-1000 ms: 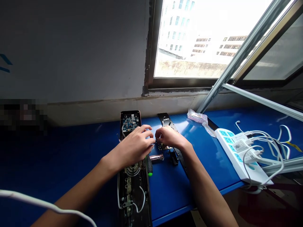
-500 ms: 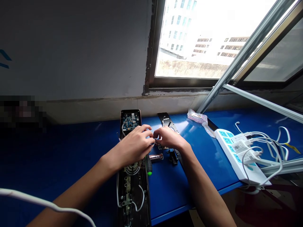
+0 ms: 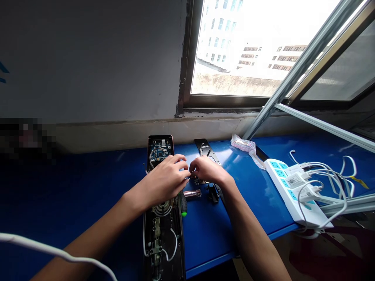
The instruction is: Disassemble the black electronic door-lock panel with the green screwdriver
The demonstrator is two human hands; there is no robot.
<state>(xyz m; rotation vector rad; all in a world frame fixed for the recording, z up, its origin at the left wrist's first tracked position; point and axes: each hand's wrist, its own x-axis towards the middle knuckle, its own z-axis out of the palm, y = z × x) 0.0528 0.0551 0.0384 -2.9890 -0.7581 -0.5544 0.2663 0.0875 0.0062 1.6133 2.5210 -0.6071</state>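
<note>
The table [image 3: 211,234] is blue, the housing [image 3: 167,238] black, the power strip [image 3: 294,206] white-and-blue.

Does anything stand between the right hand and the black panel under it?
Nothing visible: the right hand is over the black panel, whose far end shows beyond it. The shiny cylinder lies nearer the camera.

On the right I see a long white plastic power strip [image 3: 297,210] with blue socket faces, white box-shaped adapters [image 3: 296,179] plugged in. A crumpled, translucent pinkish plastic bag [image 3: 243,144] lies near a slanted grey metal beam [image 3: 300,68]. Behind, I make out a dark-framed glass window [image 3: 246,84] beside a plain grey wall [image 3: 96,58].
</note>
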